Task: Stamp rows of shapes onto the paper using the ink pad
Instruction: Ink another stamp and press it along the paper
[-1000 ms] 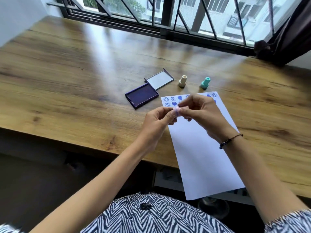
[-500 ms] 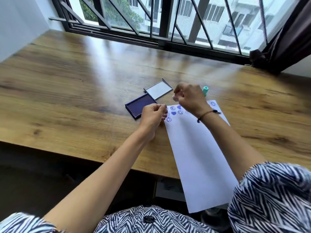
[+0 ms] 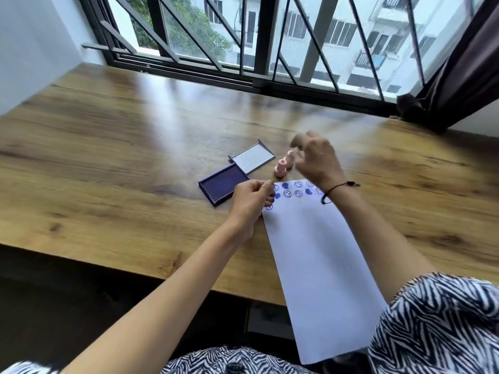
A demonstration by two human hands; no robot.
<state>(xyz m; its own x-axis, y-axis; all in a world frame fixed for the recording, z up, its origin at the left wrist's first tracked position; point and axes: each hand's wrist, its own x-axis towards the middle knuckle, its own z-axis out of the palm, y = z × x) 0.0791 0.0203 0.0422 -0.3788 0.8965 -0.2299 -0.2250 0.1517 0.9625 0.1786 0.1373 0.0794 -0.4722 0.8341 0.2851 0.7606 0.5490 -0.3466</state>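
Note:
The white paper (image 3: 310,252) lies on the wooden table (image 3: 121,147) with rows of blue smileys and hearts (image 3: 287,190) along its far edge. The open purple ink pad (image 3: 224,184) sits just left of it, its lid (image 3: 252,159) behind. A pink stamp (image 3: 280,168) stands beyond the paper, with a cream stamp (image 3: 291,157) right behind it. My right hand (image 3: 316,160) hovers blurred over both stamps, fingertips at the cream one's top. My left hand (image 3: 251,198) rests at the paper's far left corner, thumb and forefinger pinched together. Whether they hold anything is hidden.
A barred window frame (image 3: 270,82) runs along the table's far edge, and a dark curtain (image 3: 459,76) hangs at the right. The paper's near end overhangs the table's front edge (image 3: 162,276).
My hands were together over the paper with a small pinkish piece between them. My right hand has since moved away to the stamps, and a pink stamp now stands there. My left hand stays pinched.

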